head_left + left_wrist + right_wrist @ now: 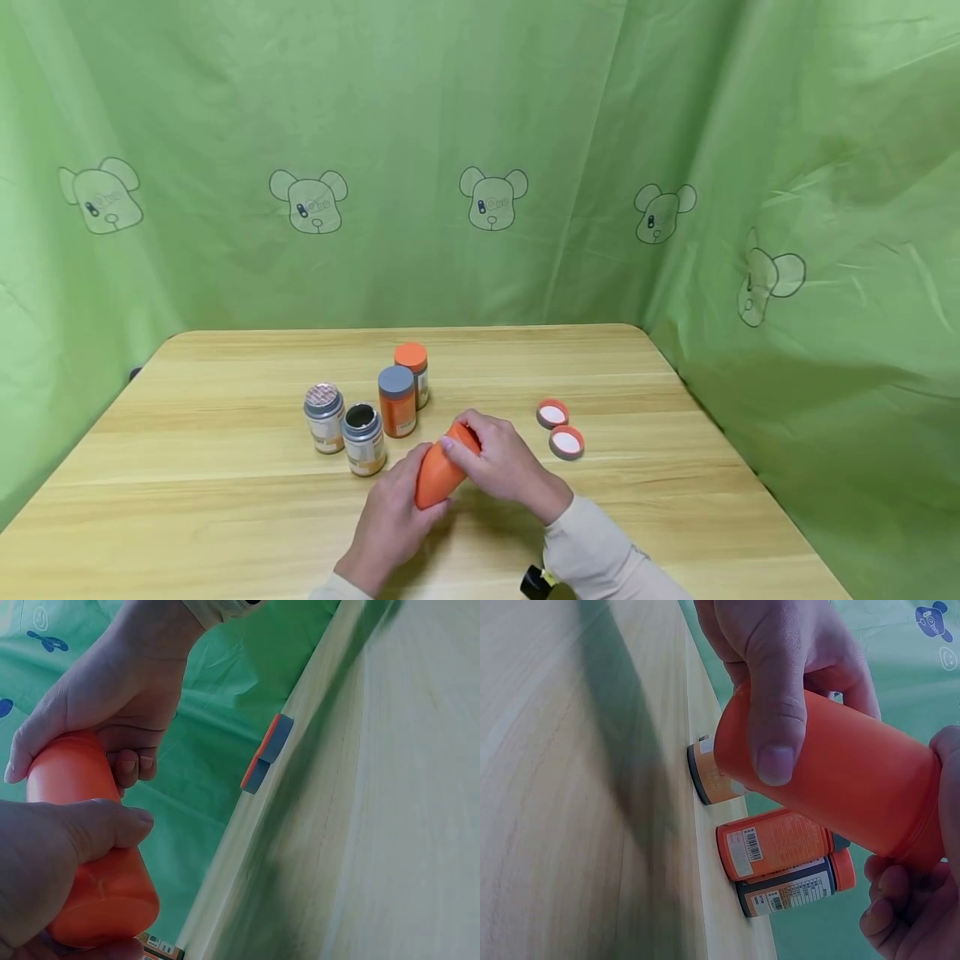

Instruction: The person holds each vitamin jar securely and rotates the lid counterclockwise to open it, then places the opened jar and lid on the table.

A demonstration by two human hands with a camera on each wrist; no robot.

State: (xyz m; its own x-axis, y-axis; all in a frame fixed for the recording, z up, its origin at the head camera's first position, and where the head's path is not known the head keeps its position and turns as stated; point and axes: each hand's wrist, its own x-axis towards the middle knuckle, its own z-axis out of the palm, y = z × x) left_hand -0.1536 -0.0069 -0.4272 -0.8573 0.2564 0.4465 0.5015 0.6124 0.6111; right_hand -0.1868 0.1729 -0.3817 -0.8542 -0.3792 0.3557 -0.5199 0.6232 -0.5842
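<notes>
Both hands hold an orange plastic jar [440, 475] tilted above the front middle of the table. The left hand [392, 510] grips its body near the base, thumb laid along the side in the left wrist view. Around the upper end, the right hand [504, 461] curls its fingers and thumb. That end is mostly covered by the fingers, so I cannot tell whether a lid or seal is on it. Two upturned lids, a front lid [566, 442] and a back lid [552, 413], lie right of the hands, showing white liners.
Left of the hands stand an open dark-mouthed jar [365, 450], a jar with a patterned foil top [326, 425], a grey-lidded orange jar [397, 404] and an orange-lidded jar [411, 357]. A black object [536, 582] shows beside the right sleeve. Green curtain [480, 275] surrounds the wooden table [225, 517].
</notes>
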